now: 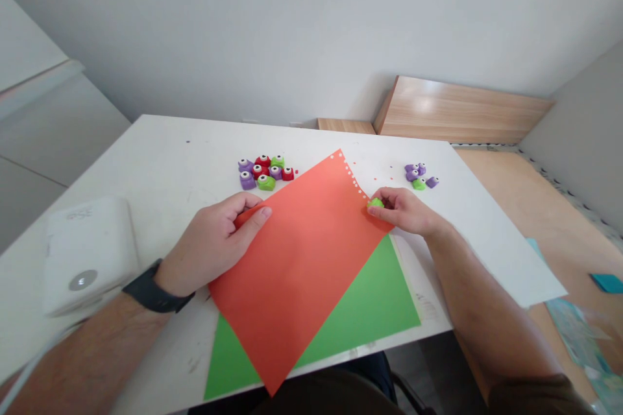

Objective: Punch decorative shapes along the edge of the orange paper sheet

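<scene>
My left hand (214,243) pinches the left edge of a red paper sheet (302,253), thumb on top and fingers curled under it. The sheet lies tilted over a green paper sheet (374,301) on the white table (170,162). My right hand (406,211) is closed on a small green craft punch (375,203) set at the red sheet's right edge. A row of small punched holes (351,176) runs along that upper right edge.
A cluster of several purple, red and green punches (264,171) sits behind the red sheet. A smaller group of punches (419,176) lies at the right, with tiny red scraps (374,176) nearby. A white box-like device (87,253) stands at the left. Wooden boards (457,110) lean beyond the table.
</scene>
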A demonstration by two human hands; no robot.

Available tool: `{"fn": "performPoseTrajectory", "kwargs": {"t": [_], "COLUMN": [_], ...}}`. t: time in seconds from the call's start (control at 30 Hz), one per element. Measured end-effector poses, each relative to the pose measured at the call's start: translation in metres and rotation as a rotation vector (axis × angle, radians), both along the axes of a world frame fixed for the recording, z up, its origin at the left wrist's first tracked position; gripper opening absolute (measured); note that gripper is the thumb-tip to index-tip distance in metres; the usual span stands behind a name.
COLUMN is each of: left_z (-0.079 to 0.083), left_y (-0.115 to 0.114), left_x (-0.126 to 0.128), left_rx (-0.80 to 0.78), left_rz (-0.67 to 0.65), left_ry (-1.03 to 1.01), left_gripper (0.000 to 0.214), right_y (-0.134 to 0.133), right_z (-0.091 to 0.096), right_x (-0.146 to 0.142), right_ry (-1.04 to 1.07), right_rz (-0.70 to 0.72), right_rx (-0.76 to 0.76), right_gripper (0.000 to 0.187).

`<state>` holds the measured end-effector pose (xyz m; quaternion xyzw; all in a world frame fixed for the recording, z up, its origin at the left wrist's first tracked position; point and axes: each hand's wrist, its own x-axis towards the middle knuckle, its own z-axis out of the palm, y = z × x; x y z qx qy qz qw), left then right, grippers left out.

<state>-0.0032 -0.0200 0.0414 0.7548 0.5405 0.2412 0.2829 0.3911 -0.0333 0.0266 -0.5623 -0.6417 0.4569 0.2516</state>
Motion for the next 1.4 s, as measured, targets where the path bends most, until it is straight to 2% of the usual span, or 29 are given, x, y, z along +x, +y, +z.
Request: {"fn": "performPoseTrajectory", "kwargs": {"t": [0.13, 0.37, 0.7, 0.9, 1.0, 1.13, 1.4], "left_z": [0.000, -0.001, -0.004, -0.002, -0.002, -0.003, -0.003], "left_y": [0.000, -0.001, 0.000, -0.001, -0.001, -0.001, -0.001], "left_x": [0.000, -0.001, -0.001, -0.002, -0.002, -0.002, -0.002], "left_rx": [-0.005, -0.006, 0.000, -0.007, 0.000, 0.010, 0.006], "left_rz": [0.001, -0.004, -0.008, -0.009, -0.008, -0.004, -0.005], "left_ry": [-0.005, -0.007, -0.022, -0.032, -0.028, -0.024, -0.021], "left_gripper": [0.031, 0.031, 0.029, 0.030, 0.030, 0.030, 0.030], "right_y": [0.000, 0.000, 0.002, 0.003, 0.003, 0.004, 0.015], "right_z": [0.003, 0.011, 0.011, 0.011, 0.012, 0.011, -0.006], "right_x": [0.003, 0.005, 0.012, 0.018, 0.020, 0.021, 0.032], "right_ry": [-0.032, 0.013, -0.012, -0.021, -0.048, -0.083, -0.315], "right_rz": [0.029, -0.077, -0.201, -0.261, -0.249, -0.217, -0.316], "right_rx": [-0.006, -0.025, 0.007, -0.002, 0.013, 0.103, 0.314], "right_gripper": [0.047, 0.045, 0.051, 0.052, 0.054, 0.054, 0.041]}}
